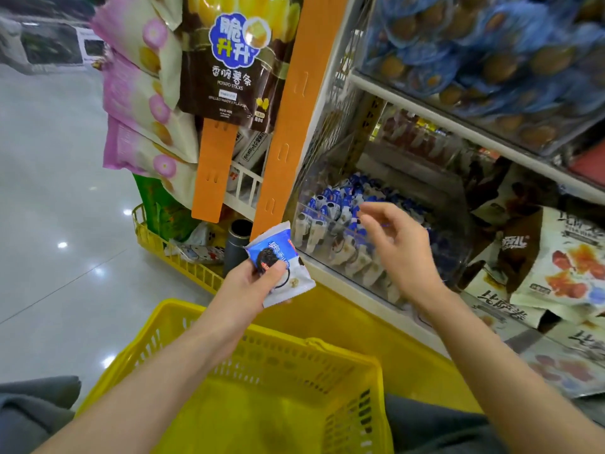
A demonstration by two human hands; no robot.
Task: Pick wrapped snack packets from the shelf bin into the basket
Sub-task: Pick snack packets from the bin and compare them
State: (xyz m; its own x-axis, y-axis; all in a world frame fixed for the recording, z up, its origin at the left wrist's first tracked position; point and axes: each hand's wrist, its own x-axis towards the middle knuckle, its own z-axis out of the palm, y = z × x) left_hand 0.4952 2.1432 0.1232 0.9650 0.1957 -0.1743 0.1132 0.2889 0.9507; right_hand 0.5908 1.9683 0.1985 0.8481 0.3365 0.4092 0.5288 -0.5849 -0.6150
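My left hand (250,283) grips a blue-and-white wrapped snack packet (281,257) just in front of the shelf edge, above the far rim of the yellow basket (268,365). My right hand (397,249) hovers with relaxed, spread fingers and holds nothing, in front of the clear shelf bin (330,224). That bin is filled with several more blue-and-white packets. No packets show inside the basket.
Brown and pink snack bags hang on orange strips (281,126) to the left of the shelf. A second yellow basket (170,247) with goods stands on the floor behind. Blue packets fill the upper bin; large bags lie at the lower right.
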